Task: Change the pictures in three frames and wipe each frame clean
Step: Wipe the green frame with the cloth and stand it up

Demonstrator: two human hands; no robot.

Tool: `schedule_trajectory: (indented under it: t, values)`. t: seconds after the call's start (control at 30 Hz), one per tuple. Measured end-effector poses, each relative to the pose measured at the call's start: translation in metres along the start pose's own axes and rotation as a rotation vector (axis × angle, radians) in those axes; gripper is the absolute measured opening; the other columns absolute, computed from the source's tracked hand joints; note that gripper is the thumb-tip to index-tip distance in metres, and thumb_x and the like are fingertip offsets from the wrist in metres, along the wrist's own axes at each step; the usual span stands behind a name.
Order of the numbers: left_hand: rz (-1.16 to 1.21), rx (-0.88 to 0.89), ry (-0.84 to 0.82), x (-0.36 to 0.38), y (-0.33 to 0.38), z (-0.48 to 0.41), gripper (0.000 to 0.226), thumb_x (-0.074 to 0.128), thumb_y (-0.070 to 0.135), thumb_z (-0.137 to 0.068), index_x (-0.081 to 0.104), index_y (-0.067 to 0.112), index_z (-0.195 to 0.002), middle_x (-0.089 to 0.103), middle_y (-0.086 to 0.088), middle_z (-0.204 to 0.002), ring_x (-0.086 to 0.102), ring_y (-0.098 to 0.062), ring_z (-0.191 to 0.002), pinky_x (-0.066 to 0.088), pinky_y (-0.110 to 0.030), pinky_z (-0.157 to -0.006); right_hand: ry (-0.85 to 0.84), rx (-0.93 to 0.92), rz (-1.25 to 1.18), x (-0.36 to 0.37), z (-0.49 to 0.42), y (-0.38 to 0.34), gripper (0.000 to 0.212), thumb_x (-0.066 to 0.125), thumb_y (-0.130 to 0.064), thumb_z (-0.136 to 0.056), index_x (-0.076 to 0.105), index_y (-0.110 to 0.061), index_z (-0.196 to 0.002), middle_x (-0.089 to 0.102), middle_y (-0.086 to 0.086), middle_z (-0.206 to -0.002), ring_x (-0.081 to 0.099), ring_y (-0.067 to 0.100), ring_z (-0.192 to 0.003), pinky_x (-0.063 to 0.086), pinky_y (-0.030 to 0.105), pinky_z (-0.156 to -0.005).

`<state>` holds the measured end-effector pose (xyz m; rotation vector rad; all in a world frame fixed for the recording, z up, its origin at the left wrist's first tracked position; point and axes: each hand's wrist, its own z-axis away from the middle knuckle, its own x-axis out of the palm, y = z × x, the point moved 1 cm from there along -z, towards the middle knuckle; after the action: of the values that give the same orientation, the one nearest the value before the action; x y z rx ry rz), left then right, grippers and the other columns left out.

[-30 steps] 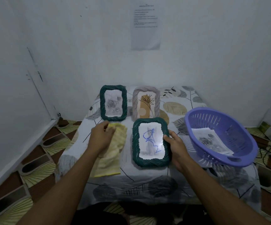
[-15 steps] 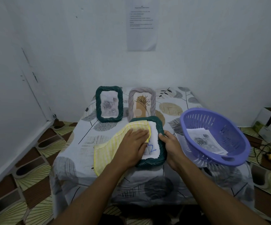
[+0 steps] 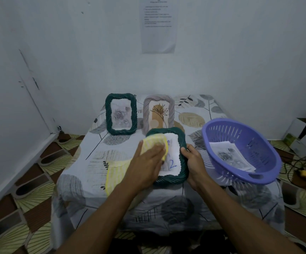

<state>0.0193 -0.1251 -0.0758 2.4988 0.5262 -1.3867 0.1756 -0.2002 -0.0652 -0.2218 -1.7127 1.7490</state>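
A dark green rope-edged frame (image 3: 182, 162) lies flat near the table's front, its picture marked with blue scribbles. My left hand (image 3: 146, 162) presses a yellow cloth (image 3: 115, 173) flat onto the frame's left half, fingers straight. My right hand (image 3: 192, 160) grips the frame's right edge. Behind stand a second green frame (image 3: 121, 114) with a grey rose picture and a grey frame (image 3: 158, 112) with an orange plant picture.
A purple slotted basket (image 3: 240, 149) at the right of the table holds loose printed pictures (image 3: 229, 156). The table wears a leaf-patterned cloth (image 3: 86, 171). Boxes and cables lie on the floor at far right. A paper sheet hangs on the wall.
My left hand carried the yellow cloth from the table's left onto the front green frame and now rubs it across the glass. My right hand kept hold of the frame's right edge.
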Motion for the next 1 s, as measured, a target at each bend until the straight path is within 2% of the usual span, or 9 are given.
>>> schedule_trajectory:
  t: [0.1, 0.2, 0.27, 0.33, 0.43, 0.57, 0.67, 0.83, 1.0]
  values:
    - [0.032, -0.06, -0.033, -0.008, -0.004, -0.02, 0.047, 0.034, 0.029, -0.095, 0.053, 0.016, -0.135, 0.05, 0.0, -0.143, 0.044, -0.014, -0.134, 0.001, -0.051, -0.117, -0.029, -0.003, -0.018, 0.005, 0.004, -0.003, 0.022, 0.045, -0.008, -0.1, 0.063, -0.007, -0.111, 0.073, 0.012, -0.104, 0.069, 0.029, -0.091, 0.058, 0.04, -0.079]
    - [0.112, 0.091, -0.098, -0.006, 0.01, -0.014, 0.047, 0.033, 0.028, -0.097, 0.048, 0.019, -0.14, 0.04, 0.006, -0.15, 0.03, -0.007, -0.141, -0.005, -0.052, -0.118, -0.038, -0.009, -0.022, 0.001, 0.002, -0.01, 0.022, 0.044, -0.008, -0.1, 0.062, -0.004, -0.113, 0.071, 0.015, -0.107, 0.068, 0.029, -0.093, 0.057, 0.04, -0.081]
    - [0.113, 0.127, -0.09, -0.004, 0.012, -0.005, 0.046, 0.035, 0.028, -0.098, 0.045, 0.022, -0.142, 0.034, 0.009, -0.152, 0.024, -0.004, -0.143, -0.008, -0.051, -0.117, -0.048, -0.004, -0.026, 0.0, 0.003, -0.01, 0.023, 0.044, -0.008, -0.1, 0.062, -0.004, -0.112, 0.07, 0.017, -0.108, 0.068, 0.03, -0.095, 0.056, 0.041, -0.084]
    - [0.08, 0.037, -0.017, -0.003, 0.001, -0.007, 0.046, 0.034, 0.028, -0.097, 0.045, 0.021, -0.142, 0.037, 0.007, -0.151, 0.028, -0.007, -0.142, -0.005, -0.052, -0.117, -0.065, -0.007, -0.04, 0.002, 0.005, -0.006, 0.024, 0.044, -0.007, -0.099, 0.063, -0.006, -0.114, 0.072, 0.014, -0.108, 0.068, 0.029, -0.097, 0.056, 0.042, -0.086]
    - [0.074, -0.1, 0.006, -0.005, -0.014, -0.015, 0.047, 0.031, 0.029, -0.097, 0.047, 0.021, -0.141, 0.042, 0.005, -0.149, 0.034, -0.009, -0.139, -0.003, -0.053, -0.116, -0.055, -0.011, -0.032, 0.006, 0.01, -0.001, 0.023, 0.045, -0.007, -0.099, 0.066, -0.013, -0.107, 0.074, 0.007, -0.102, 0.07, 0.027, -0.094, 0.057, 0.04, -0.079]
    - [0.116, 0.067, -0.017, -0.006, 0.001, -0.005, 0.043, 0.038, 0.027, -0.096, 0.052, 0.022, -0.136, 0.046, 0.008, -0.146, 0.036, -0.006, -0.137, 0.0, -0.054, -0.115, 0.041, -0.019, -0.111, 0.002, -0.003, -0.01, 0.021, 0.045, -0.008, -0.099, 0.065, -0.01, -0.105, 0.072, 0.016, -0.104, 0.067, 0.033, -0.09, 0.053, 0.049, -0.084]
    - [0.139, 0.132, -0.007, -0.004, 0.008, 0.01, 0.042, 0.042, 0.025, -0.094, 0.054, 0.023, -0.135, 0.046, 0.01, -0.145, 0.038, -0.003, -0.135, 0.0, -0.053, -0.117, 0.077, -0.041, -0.113, 0.0, -0.011, -0.016, 0.019, 0.045, -0.008, -0.099, 0.064, -0.011, -0.102, 0.07, 0.018, -0.106, 0.066, 0.032, -0.087, 0.053, 0.047, -0.079]
    - [0.115, -0.105, 0.029, -0.008, -0.001, -0.009, 0.045, 0.037, 0.028, -0.093, 0.054, 0.022, -0.134, 0.049, 0.006, -0.143, 0.046, -0.009, -0.132, -0.004, -0.05, -0.117, 0.049, -0.057, -0.137, 0.01, -0.006, -0.013, 0.017, 0.045, -0.008, -0.099, 0.061, -0.006, -0.106, 0.07, 0.019, -0.105, 0.066, 0.035, -0.092, 0.054, 0.051, -0.083]
    - [0.173, 0.157, -0.091, -0.009, 0.021, -0.006, 0.044, 0.042, 0.024, -0.093, 0.051, 0.025, -0.137, 0.041, 0.012, -0.148, 0.032, -0.002, -0.139, -0.009, -0.056, -0.115, 0.08, -0.066, -0.11, 0.005, -0.013, -0.024, 0.02, 0.044, -0.008, -0.099, 0.064, -0.011, -0.106, 0.069, 0.017, -0.106, 0.063, 0.034, -0.094, 0.051, 0.049, -0.086]
